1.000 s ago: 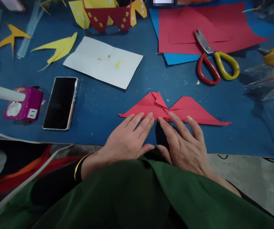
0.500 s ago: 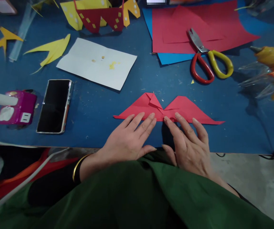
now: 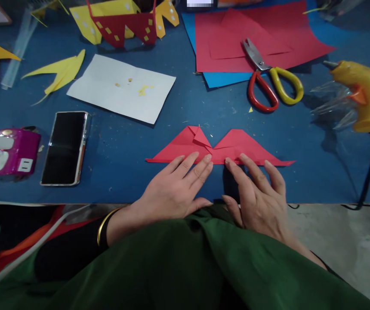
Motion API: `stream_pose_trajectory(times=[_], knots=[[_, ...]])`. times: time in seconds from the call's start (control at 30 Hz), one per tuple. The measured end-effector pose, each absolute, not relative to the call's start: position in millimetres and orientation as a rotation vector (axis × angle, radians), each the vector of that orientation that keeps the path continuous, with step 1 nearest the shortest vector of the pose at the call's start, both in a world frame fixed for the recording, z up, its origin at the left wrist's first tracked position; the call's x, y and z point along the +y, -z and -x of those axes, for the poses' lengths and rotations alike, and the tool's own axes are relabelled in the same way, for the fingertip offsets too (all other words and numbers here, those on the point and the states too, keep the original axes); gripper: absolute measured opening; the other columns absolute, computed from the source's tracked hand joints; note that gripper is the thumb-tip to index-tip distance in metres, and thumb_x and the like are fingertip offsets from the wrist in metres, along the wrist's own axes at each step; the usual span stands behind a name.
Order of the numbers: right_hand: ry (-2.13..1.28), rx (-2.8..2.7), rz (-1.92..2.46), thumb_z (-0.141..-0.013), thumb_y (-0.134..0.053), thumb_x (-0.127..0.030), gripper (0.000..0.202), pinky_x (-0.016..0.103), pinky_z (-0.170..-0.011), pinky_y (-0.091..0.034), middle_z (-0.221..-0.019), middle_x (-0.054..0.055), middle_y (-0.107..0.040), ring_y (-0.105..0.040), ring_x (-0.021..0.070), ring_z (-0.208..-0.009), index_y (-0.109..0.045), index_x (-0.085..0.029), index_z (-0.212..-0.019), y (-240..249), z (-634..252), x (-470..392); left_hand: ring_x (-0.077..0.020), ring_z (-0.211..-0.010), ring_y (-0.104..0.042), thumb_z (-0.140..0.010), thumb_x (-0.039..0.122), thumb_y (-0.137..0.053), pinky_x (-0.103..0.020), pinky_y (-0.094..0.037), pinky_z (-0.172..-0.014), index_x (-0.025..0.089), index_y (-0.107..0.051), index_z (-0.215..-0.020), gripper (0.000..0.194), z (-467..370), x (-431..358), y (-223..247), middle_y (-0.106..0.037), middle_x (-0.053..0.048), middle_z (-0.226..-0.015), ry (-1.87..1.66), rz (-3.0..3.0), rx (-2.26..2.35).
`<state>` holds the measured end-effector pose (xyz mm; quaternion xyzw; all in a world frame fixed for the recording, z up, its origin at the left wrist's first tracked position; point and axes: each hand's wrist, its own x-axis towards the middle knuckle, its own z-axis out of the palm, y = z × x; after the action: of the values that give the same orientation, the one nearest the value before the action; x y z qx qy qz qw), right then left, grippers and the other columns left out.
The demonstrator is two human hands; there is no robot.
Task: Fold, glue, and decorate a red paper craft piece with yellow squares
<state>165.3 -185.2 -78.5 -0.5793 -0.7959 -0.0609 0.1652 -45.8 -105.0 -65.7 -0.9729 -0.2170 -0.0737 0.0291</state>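
One folded red paper (image 3: 241, 144) on the blue table (image 3: 120, 150); is touched by left hand (image 3: 174, 189) and right hand (image 3: 260, 200), both outspread, nothing gripped; judged light, easily creased, best held by its straight edge.

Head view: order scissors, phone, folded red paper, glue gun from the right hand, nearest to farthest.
1. Folded red paper: under the fingertips of the right hand.
2. Scissors: ahead, past the paper.
3. Glue gun: ahead and to the right.
4. Phone: far left, beyond the other hand.
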Motion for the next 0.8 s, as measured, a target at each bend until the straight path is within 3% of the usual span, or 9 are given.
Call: stream_pose_trajectory(times=[0.23,0.4,0.63,0.8], knots=[[0.186,-2.278,1.608,-0.101,-0.045,-0.039,0.065,0.051,-0.115,-0.035,-0.131,0.016,-0.070,-0.056,0.0320,-0.134,-0.031,-0.008,-0.155,77.8,-169.5,-186.9,-0.0350,-0.142,-0.046,-0.104,0.055,-0.037,-0.048,-0.038,-0.115,0.004,-0.045,-0.150,0.069,35.8,-102.9,66.5,-0.044,-0.013,-0.158,0.193,3.063,-0.613],[0.212,-2.184,1.660,-0.101,-0.043,-0.036,0.064,0.048,-0.114,-0.037,-0.133,0.011,-0.069,-0.056,0.0299,-0.135,-0.027,-0.018,-0.160,77.8,-178.7,-193.3,-0.0348,-0.140,-0.048,-0.104,0.055,-0.036,-0.048,-0.038,-0.115,0.001,-0.052,-0.144,0.069,32.2,-101.1,64.9,-0.051,-0.017,-0.152,0.250,3.054,-0.581],[0.197,-2.214,1.603,-0.100,-0.047,-0.038,0.063,0.050,-0.117,-0.034,-0.129,0.015,-0.071,-0.058,0.0306,-0.132,-0.036,-0.008,-0.154,77.5,-179.7,-189.2,-0.0317,-0.134,-0.053,-0.102,0.057,-0.042,-0.042,-0.038,-0.114,-0.003,-0.051,-0.142,0.072,17.7,-99.3,63.6,-0.057,-0.019,-0.146,0.286,3.063,-0.469],[0.198,-2.184,1.641,-0.101,-0.045,-0.037,0.055,0.049,-0.118,-0.032,-0.128,0.013,-0.071,-0.058,0.0292,-0.131,-0.043,-0.010,-0.148,79.0,-189.4,-191.5,-0.0328,-0.127,-0.055,-0.100,0.062,-0.043,-0.042,-0.041,-0.108,-0.005,-0.049,-0.142,0.079,11.5,-98.8,64.6,-0.061,-0.021,-0.140,0.264,3.081,-0.433]])
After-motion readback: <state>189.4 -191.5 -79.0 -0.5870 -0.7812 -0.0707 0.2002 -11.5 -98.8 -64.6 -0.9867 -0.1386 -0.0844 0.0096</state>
